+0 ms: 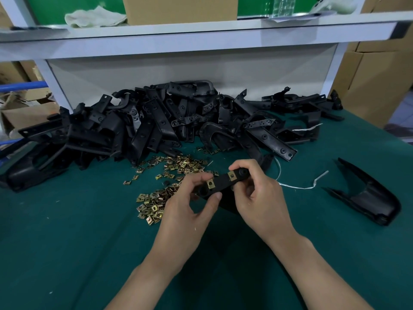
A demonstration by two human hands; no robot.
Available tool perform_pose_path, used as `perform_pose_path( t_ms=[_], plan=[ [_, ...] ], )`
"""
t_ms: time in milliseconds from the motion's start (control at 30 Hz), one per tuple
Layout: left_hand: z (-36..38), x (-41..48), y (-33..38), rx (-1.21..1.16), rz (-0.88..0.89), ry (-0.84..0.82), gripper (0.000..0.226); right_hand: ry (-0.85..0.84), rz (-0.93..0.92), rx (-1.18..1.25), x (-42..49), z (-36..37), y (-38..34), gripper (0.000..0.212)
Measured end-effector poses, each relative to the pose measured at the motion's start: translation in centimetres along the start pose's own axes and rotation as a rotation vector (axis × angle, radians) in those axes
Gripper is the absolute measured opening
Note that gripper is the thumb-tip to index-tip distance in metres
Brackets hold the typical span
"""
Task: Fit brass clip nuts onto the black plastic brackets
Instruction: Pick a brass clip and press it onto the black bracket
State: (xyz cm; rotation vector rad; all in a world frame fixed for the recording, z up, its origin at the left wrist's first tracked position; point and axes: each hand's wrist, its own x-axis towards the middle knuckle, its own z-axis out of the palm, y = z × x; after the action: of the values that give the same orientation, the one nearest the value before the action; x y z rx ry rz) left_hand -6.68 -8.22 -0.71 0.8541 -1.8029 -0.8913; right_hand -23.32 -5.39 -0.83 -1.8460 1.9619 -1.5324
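Observation:
Both my hands hold one black plastic bracket (221,182) just above the green table, in the middle of the head view. Two brass clip nuts sit on its flat strip, one (210,184) near my left fingers and one (231,175) near my right fingers. My left hand (190,202) grips the bracket's left end, thumb along its lower edge. My right hand (259,193) grips the right end, fingers curled over the top. The bracket's lower part is hidden behind my hands. Loose brass clip nuts (176,168) lie scattered right behind and left of my hands.
A big heap of black brackets (156,121) fills the back of the green table (67,231), against a white shelf frame (196,32). A single black bracket (368,198) lies at the right. A thin white strap (299,186) trails beside my right hand. Cardboard boxes stand at the right.

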Motion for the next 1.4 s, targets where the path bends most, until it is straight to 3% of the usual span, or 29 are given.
perform_pose_path(
  t_ms=[1400],
  plan=[
    [-0.69,0.21,-0.18,0.072,0.033,0.018,0.024,0.02,-0.014,0.035,-0.11,0.2,0.01,0.036]
  ],
)
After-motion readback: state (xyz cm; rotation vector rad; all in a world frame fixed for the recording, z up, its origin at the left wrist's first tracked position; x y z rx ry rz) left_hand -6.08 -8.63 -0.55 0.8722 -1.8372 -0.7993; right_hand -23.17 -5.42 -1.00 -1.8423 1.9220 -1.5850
